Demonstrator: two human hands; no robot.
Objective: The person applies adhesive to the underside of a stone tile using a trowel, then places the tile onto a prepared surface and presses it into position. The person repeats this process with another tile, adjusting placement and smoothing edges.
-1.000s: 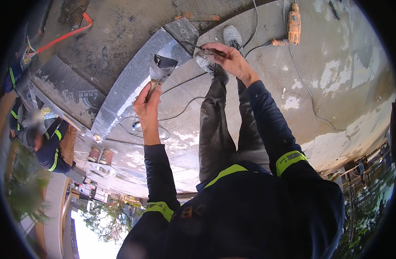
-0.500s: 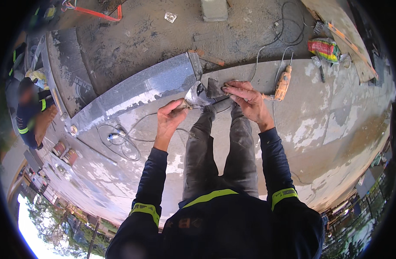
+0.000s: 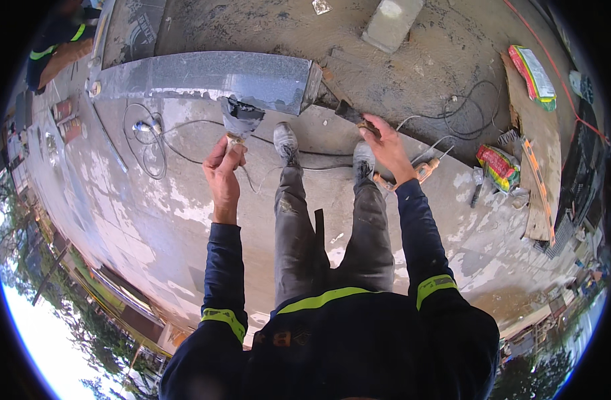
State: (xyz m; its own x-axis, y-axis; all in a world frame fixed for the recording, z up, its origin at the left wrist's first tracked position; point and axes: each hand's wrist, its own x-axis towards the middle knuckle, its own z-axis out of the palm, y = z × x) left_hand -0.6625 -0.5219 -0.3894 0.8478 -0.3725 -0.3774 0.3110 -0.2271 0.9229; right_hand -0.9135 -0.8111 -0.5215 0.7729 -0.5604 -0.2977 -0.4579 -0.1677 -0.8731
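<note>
My left hand (image 3: 223, 177) is closed round the short handle of a wide-bladed putty knife (image 3: 235, 127). Dark grey paste (image 3: 247, 112) clings to its blade, which hangs just in front of the long grey stone slab (image 3: 252, 72). My right hand (image 3: 391, 152) grips a second, narrower putty knife (image 3: 350, 113), its blade coated dark and pointing up and left, beyond the slab's right end. The two tools are well apart. Both blades are in plain sight, while my fingers cover most of the handles.
My shoes (image 3: 285, 141) stand on a pale, patchy floor. Grey cable (image 3: 160, 150) coils at left and runs past my feet. To the right lie an orange tool (image 3: 424, 171), a red-yellow bag (image 3: 499, 167) and a board (image 3: 539, 133). A concrete block (image 3: 392, 25) sits ahead; a person (image 3: 59, 43) is far left.
My hands have moved apart: the left knife has shifted left, and the right one has separated from it. The view has turned, bringing the bags and board on the right further in.
</note>
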